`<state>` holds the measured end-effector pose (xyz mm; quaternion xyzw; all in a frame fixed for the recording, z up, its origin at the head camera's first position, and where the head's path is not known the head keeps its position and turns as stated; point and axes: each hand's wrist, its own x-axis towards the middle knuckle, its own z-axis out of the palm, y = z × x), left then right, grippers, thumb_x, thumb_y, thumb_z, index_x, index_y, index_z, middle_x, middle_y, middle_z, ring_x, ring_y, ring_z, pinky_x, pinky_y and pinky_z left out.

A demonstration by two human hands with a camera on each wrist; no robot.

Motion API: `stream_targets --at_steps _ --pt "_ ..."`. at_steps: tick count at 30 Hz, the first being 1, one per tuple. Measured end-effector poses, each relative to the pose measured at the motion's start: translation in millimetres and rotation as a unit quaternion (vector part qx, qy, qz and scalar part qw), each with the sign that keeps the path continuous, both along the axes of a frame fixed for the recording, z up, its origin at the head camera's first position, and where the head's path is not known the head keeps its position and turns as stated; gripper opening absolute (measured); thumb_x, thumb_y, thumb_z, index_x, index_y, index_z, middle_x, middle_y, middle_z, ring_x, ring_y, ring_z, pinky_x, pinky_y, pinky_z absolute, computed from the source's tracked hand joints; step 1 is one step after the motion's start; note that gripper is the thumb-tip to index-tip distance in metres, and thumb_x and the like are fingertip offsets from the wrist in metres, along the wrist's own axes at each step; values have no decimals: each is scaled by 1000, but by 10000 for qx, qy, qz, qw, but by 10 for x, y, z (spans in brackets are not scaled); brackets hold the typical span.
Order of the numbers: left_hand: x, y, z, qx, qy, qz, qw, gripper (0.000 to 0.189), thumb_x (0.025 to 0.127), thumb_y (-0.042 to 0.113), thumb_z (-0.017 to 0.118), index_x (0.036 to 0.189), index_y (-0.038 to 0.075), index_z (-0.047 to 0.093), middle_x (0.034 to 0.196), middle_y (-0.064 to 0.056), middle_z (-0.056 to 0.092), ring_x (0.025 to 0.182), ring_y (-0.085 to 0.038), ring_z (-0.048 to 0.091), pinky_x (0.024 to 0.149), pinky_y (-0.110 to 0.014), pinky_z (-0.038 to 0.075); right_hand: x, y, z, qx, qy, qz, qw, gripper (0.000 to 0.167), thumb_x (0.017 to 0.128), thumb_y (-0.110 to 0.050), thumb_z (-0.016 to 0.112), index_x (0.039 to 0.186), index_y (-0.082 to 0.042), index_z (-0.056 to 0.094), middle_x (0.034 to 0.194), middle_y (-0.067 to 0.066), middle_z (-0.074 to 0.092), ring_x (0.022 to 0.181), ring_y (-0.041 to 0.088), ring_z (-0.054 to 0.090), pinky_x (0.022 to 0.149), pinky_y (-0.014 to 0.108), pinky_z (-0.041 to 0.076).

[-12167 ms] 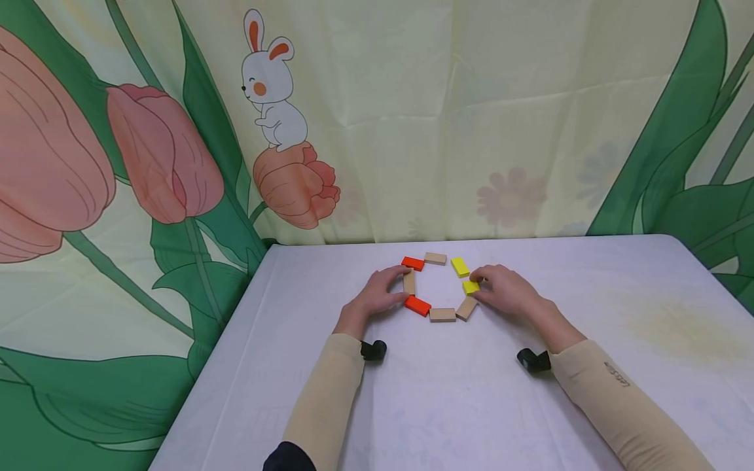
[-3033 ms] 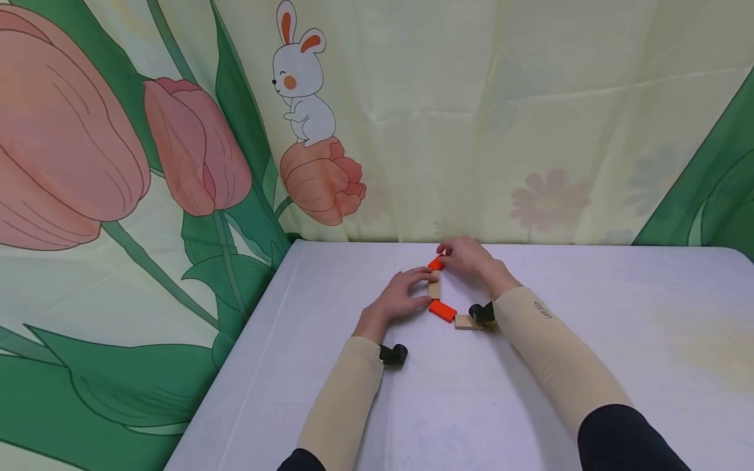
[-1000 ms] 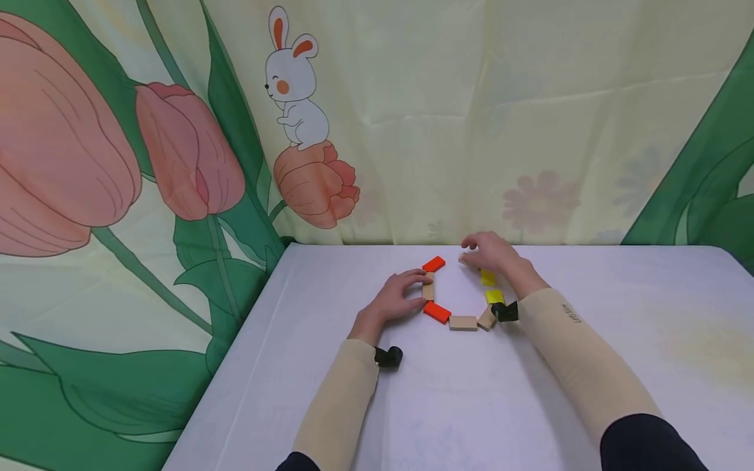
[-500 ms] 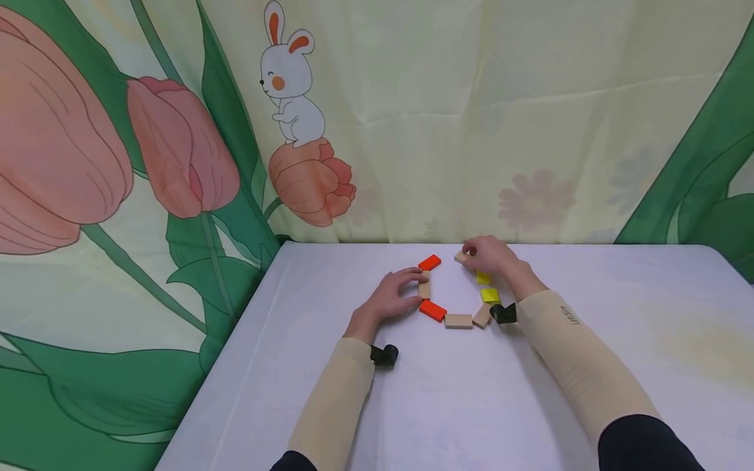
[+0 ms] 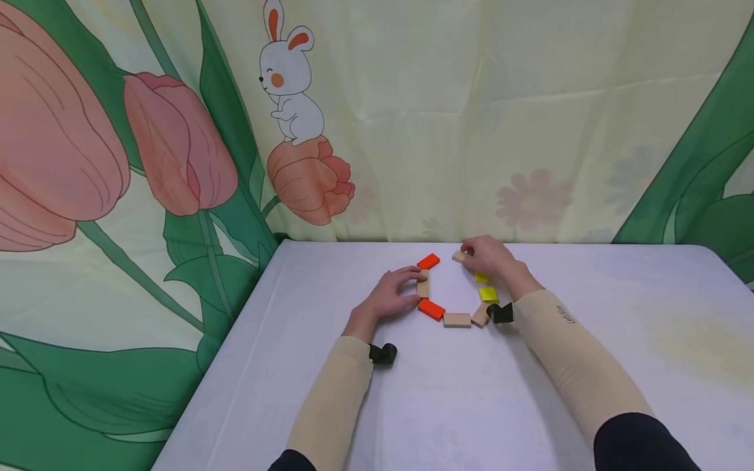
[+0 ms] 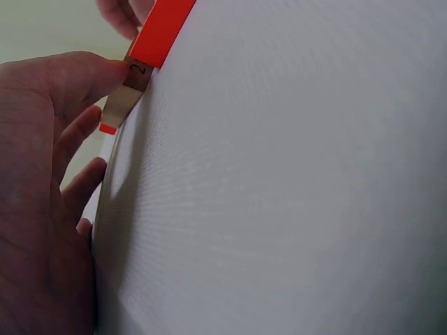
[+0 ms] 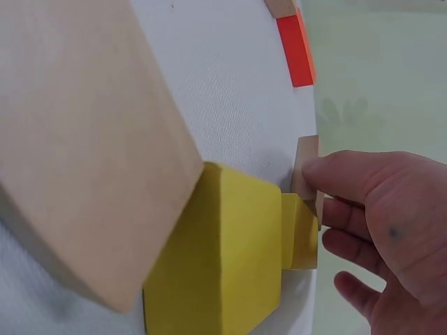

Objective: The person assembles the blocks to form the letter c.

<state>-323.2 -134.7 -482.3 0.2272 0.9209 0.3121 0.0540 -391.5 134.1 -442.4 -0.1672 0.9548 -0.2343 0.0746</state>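
Observation:
Small flat blocks lie in a broken ring on the white table. My left hand [image 5: 389, 294] holds a plain wooden block [image 5: 423, 288] on the ring's left side, its thumb at the near end, index finger toward the far end. A far red block [image 5: 428, 261] and a near red block [image 5: 431, 309] lie off its two ends. My right hand [image 5: 493, 258] pinches another wooden block [image 7: 306, 157] at the ring's far right, thumb on its inner face. Close by this block stands a yellow block [image 7: 297, 230], partly covered by the hand in the head view. A gap separates the pinched block from the far red one.
A second yellow block [image 5: 488, 295], a slanted wooden block [image 5: 480, 315] and a wooden block [image 5: 457, 320] along the front continue the ring. Behind the table [image 5: 330, 392] hangs a printed cloth [image 5: 412, 131]. A black wrist camera [image 5: 383, 354] sits on the left sleeve.
Earlier my right hand was at a yellow block, then at the far red block, which now slants the other way. It has since moved right to the wooden block, now tilted. My left hand stays put.

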Motion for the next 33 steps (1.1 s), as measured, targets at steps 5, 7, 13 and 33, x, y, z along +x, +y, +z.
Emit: stream_targets --at_steps 5,7,13,33 --pt "-1 8 -16 -12 -18 16 10000 47 94 29 66 141 24 60 156 0 43 145 -21 33 121 -48 18 2 -13 -3 -15 25 -54 10000 37 94 -10 61 129 3 63 117 21 62 99 34 54 95 49 49" --pt "2 17 -12 -30 8 -15 10000 47 94 28 66 141 24 60 156 0 43 145 -21 34 121 -48 17 3 -19 10 -55 3 -81 10000 39 94 -10 61 131 3 62 120 22 62 102 35 55 97 51 49" --pt "-2 23 11 -53 43 -73 9999 45 95 26 66 141 23 61 155 0 44 144 -21 34 121 -47 16 -21 -50 74 -89 62 -60 9999 40 97 -12 64 134 2 61 126 23 61 111 38 54 101 54 46" --pt "-6 -12 2 -42 42 -63 10000 46 95 27 67 141 24 60 154 0 45 143 -20 35 121 -48 18 -76 -191 136 23 413 286 9987 30 98 -6 60 127 4 65 119 22 64 108 37 56 103 52 45"
